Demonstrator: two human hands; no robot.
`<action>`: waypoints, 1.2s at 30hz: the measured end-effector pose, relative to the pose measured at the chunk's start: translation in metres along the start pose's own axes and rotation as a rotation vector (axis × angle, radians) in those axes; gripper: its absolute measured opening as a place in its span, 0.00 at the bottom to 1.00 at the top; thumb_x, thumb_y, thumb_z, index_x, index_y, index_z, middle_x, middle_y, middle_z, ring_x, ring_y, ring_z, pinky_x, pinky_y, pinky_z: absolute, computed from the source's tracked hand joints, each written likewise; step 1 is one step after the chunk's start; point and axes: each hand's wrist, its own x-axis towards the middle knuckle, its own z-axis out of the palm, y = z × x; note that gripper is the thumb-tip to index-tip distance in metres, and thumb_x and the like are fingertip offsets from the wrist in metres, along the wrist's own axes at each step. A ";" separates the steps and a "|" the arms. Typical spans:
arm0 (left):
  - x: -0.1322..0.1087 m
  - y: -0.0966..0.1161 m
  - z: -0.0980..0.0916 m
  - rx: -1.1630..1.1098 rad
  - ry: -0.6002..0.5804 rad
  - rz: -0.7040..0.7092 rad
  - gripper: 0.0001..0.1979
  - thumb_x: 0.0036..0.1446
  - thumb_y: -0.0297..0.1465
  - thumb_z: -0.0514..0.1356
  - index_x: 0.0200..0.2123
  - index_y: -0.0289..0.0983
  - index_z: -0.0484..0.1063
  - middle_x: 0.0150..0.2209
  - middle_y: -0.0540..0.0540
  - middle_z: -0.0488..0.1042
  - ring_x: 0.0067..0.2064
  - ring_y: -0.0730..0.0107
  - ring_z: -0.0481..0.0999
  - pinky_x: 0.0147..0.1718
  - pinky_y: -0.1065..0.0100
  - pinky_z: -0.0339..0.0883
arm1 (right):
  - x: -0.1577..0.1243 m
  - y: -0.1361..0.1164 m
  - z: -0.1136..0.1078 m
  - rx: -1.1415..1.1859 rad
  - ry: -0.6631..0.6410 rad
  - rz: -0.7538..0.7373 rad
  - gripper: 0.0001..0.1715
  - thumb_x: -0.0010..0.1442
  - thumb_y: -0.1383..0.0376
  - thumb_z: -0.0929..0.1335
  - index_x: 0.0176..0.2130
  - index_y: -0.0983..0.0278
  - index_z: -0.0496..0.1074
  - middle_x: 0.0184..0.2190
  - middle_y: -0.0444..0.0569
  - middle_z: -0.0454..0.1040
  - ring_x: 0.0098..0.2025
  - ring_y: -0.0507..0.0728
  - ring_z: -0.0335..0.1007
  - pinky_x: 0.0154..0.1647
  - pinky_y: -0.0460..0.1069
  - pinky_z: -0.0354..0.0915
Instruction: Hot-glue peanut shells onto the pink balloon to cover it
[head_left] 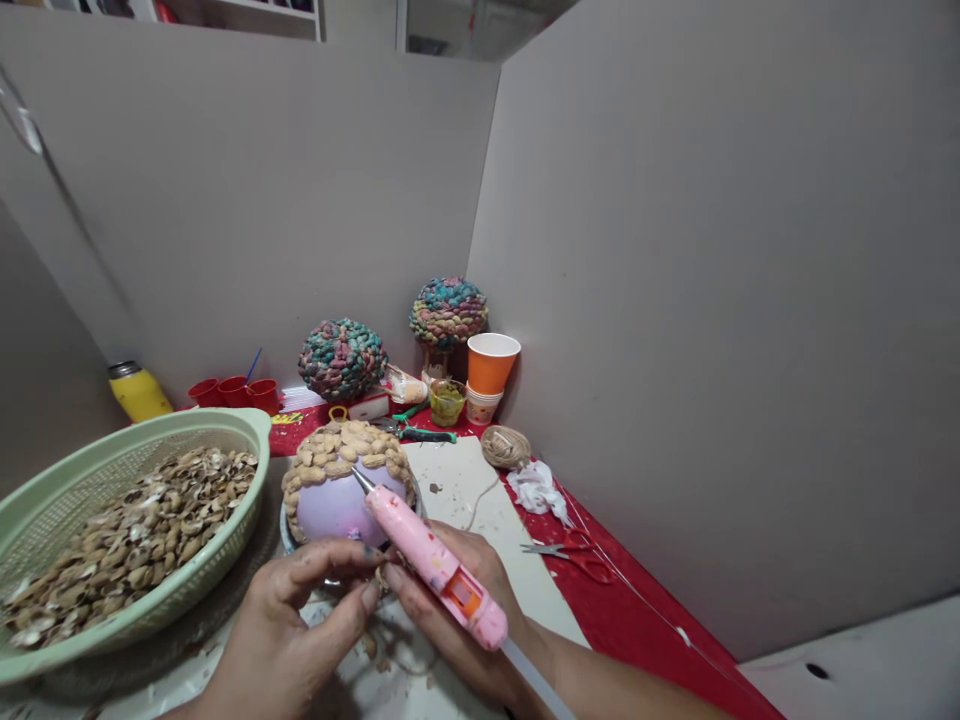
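Observation:
My right hand [457,610] is closed around a pink glue gun [431,560], its metal tip pointing at a lilac ball [337,505] partly covered with peanut shells. That ball sits in a small bowl right in front of me. My left hand [300,630] pinches something small at its fingertips, just below the ball and touching my right fingers; it looks like a shell piece but I cannot make it out.
A pale green basket [225,425] full of shells stands at the left. Behind are two painted shell balls [343,358], an orange cup [491,362], red cups [232,390], a yellow bottle [139,392], twine [504,446] and red scissors [574,552]. Grey partition walls enclose the desk.

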 end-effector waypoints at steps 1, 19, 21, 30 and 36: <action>0.000 0.000 0.000 -0.005 -0.004 -0.004 0.06 0.49 0.28 0.65 0.32 0.40 0.81 0.31 0.48 0.83 0.33 0.64 0.83 0.34 0.73 0.76 | 0.000 0.000 0.000 -0.004 0.000 0.012 0.11 0.59 0.62 0.67 0.27 0.61 0.63 0.23 0.41 0.61 0.24 0.52 0.61 0.27 0.46 0.59; 0.001 -0.005 -0.002 -0.216 -0.155 -0.279 0.06 0.50 0.32 0.66 0.32 0.38 0.78 0.31 0.48 0.79 0.33 0.66 0.76 0.34 0.71 0.72 | 0.001 0.010 -0.002 -0.077 -0.025 -0.245 0.10 0.58 0.62 0.65 0.27 0.62 0.61 0.23 0.42 0.62 0.24 0.51 0.58 0.26 0.47 0.55; 0.001 -0.005 -0.002 -0.251 -0.166 -0.299 0.06 0.50 0.33 0.67 0.32 0.37 0.78 0.30 0.48 0.79 0.33 0.66 0.75 0.34 0.71 0.71 | 0.001 0.012 -0.002 -0.061 -0.039 -0.252 0.13 0.58 0.61 0.65 0.26 0.61 0.59 0.23 0.41 0.61 0.24 0.51 0.57 0.26 0.47 0.55; 0.005 -0.003 -0.003 -0.573 -0.214 -0.480 0.11 0.44 0.33 0.72 0.30 0.36 0.77 0.27 0.48 0.80 0.29 0.71 0.76 0.31 0.72 0.70 | 0.001 0.001 -0.003 0.263 -0.123 0.182 0.13 0.60 0.61 0.67 0.27 0.63 0.62 0.24 0.40 0.57 0.25 0.49 0.51 0.24 0.45 0.54; 0.007 -0.005 -0.004 -0.678 -0.238 -0.543 0.11 0.45 0.32 0.73 0.32 0.36 0.77 0.30 0.48 0.79 0.32 0.74 0.74 0.33 0.75 0.66 | 0.003 -0.008 -0.007 0.399 -0.137 0.300 0.17 0.59 0.54 0.69 0.30 0.65 0.69 0.21 0.40 0.60 0.23 0.49 0.53 0.24 0.45 0.55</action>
